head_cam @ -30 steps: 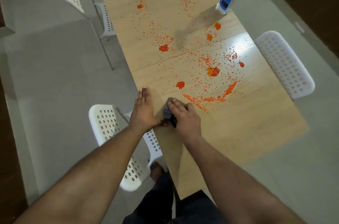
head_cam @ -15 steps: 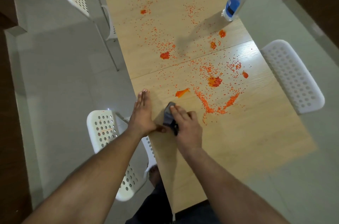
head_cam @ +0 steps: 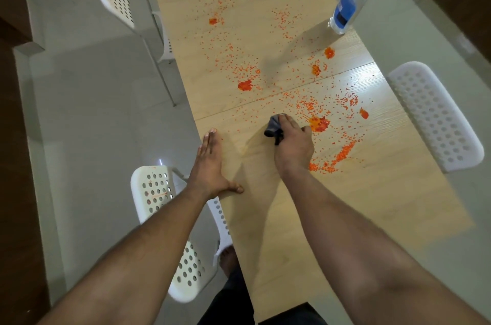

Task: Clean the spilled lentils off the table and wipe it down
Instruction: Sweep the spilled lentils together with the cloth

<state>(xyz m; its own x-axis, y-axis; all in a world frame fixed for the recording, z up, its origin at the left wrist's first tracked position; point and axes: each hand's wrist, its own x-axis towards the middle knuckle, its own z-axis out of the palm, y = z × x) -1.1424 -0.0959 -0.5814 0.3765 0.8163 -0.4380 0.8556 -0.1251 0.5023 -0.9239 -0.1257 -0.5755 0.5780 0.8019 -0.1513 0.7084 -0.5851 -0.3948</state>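
Right hand (head_cam: pixel 293 145) pushed cloth (head_cam: pixel 273 126) up-frame, fingers gripping it | left hand (head_cam: pixel 210 165) flat, open at tabletop (head_cam: pixel 372 191) edge | risk: fast sweep scatters lentils (head_cam: pixel 332 162) onto floor

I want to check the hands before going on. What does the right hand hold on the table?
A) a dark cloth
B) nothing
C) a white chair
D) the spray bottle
A: the right hand grips a dark cloth on the table, among the lentils.

The desk (head_cam: pixel 305 218) was pale, smooth wood, shiny near the white plastic chair (head_cam: pixel 435 117). The cloth (head_cam: pixel 273 126) looked dark and soft.
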